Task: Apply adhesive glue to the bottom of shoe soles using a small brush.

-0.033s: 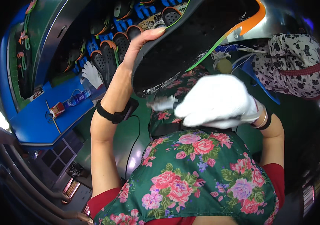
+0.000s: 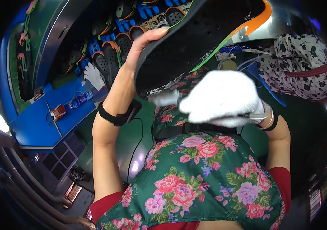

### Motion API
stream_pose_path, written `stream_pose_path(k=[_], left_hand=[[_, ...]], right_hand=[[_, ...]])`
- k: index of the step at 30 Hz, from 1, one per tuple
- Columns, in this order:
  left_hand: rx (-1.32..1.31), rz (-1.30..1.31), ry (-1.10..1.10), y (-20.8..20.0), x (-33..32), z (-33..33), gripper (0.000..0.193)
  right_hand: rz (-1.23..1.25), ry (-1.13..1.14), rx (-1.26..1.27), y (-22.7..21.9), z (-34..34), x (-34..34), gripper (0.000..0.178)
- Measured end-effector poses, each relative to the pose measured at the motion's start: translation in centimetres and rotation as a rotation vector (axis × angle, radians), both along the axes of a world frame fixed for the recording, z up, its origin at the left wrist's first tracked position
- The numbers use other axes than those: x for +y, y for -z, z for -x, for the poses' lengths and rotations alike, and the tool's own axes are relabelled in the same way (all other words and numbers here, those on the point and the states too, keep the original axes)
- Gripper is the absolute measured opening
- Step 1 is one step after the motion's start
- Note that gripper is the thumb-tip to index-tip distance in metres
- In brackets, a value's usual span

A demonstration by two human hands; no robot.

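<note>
My bare left hand [image 2: 145,43] is closed on the edge of a large black shoe sole [image 2: 182,46] with green and orange trim along its side. Whitish marks run along the sole's lower rim. My right hand [image 2: 221,97], in a white knitted glove, is closed round a small brush [image 2: 165,99]. Motion blurs the brush's pale tip, which is close to the sole's lower end; whether they touch I cannot tell. The glove hides the brush's handle.
Black clogs with orange rims [image 2: 123,44] line a rack behind my left hand. At the left, a blue table [image 2: 37,126] bears a bottle [image 2: 79,99] and a white glove [image 2: 93,74]. Flower-patterned cloth [image 2: 301,65] sits at the right. A thin black cable [image 2: 135,153] hangs below my left forearm.
My gloved right hand has risen slightly, and the brush tip has shifted up toward the sole's lower rim. My left hand and the sole stay in place.
</note>
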State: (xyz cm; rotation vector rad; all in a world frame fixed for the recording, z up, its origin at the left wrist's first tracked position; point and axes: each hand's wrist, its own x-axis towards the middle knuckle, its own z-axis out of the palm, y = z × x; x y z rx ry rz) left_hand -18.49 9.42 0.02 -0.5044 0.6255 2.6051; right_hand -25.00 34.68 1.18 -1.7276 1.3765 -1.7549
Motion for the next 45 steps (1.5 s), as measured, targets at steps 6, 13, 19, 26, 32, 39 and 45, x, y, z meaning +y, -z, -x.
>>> stream_pose_path(k=[6,13,19,26,32,39,45], left_hand=[[-0.058,0.049,-0.125,0.9,0.1,-0.7,0.045],[0.208,-0.306,-0.045,3.2,0.5,-0.4,0.095],[-0.114,-0.46,-0.433,2.5,2.9,-1.0,0.079],[-0.039,-0.428,-0.145,3.7,4.8,-3.0,0.084],[-0.041,-0.352,-0.305,3.9,3.7,-2.8,0.087],[0.229,-0.303,-0.37,1.7,0.7,-4.9,0.094],[0.372,-0.52,-0.368,-0.7,-0.2,-6.5,0.081]], right_hand=[[0.019,-0.052,-0.109,0.6,-0.5,-0.7,0.027],[-0.12,-0.04,-0.583,0.8,-2.8,-1.3,0.011],[-0.114,0.303,-0.163,0.4,2.9,-1.7,0.014],[-0.081,0.752,0.573,-0.5,7.8,-2.4,0.026],[-0.086,0.279,0.177,0.5,-1.4,-1.2,0.025],[0.233,0.01,-1.066,-1.3,1.9,1.2,0.012],[0.224,0.345,-1.347,4.7,0.3,4.2,0.014]])
